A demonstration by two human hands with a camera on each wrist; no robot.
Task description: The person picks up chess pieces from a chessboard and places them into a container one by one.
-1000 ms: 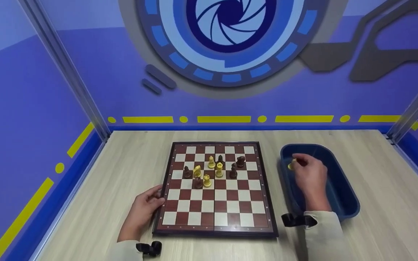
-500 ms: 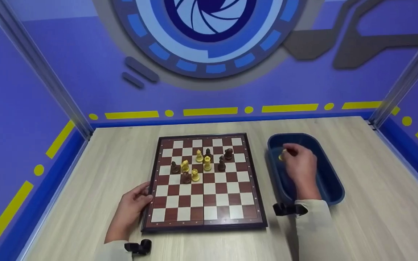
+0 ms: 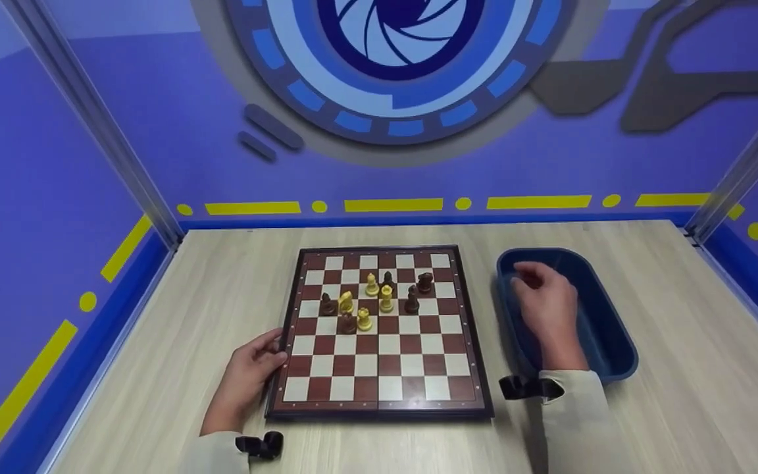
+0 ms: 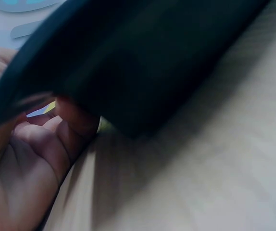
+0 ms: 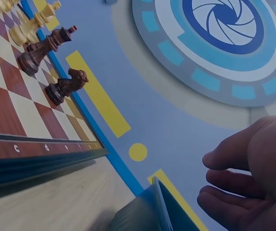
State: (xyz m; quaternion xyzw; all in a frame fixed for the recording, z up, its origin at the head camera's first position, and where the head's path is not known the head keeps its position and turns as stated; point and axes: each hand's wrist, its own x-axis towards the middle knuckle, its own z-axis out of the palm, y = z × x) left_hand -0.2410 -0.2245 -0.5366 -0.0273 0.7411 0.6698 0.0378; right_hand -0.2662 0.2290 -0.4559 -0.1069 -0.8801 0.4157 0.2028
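Note:
My left hand point(image 3: 245, 374) holds the left edge of a brown-and-white chessboard point(image 3: 412, 363). In the left wrist view its fingers point(image 4: 75, 115) curl under the dark board edge point(image 4: 128, 57). Several pieces stand upright on the board, among them a yellow rook point(image 3: 364, 319), a yellow knight point(image 3: 346, 303) and a dark knight point(image 3: 425, 283). Over a dark blue plastic bin point(image 3: 591, 309) hovers my right hand point(image 3: 545, 304). Its thumb and fingers are parted, and nothing shows between them in the right wrist view. The part of the bin beneath this hand is hidden.
A pale wooden table point(image 3: 221, 283) carries the board and the bin, with a narrow gap between them. Blue printed panels point(image 3: 484, 164) rise behind and at both sides. Each wrist wears a black camera band point(image 3: 260, 446).
My right hand held a yellow chess piece over the bin in the earlier frames. Now the piece is gone from its fingers. My left hand stays at the board edge; the head view shifts slightly.

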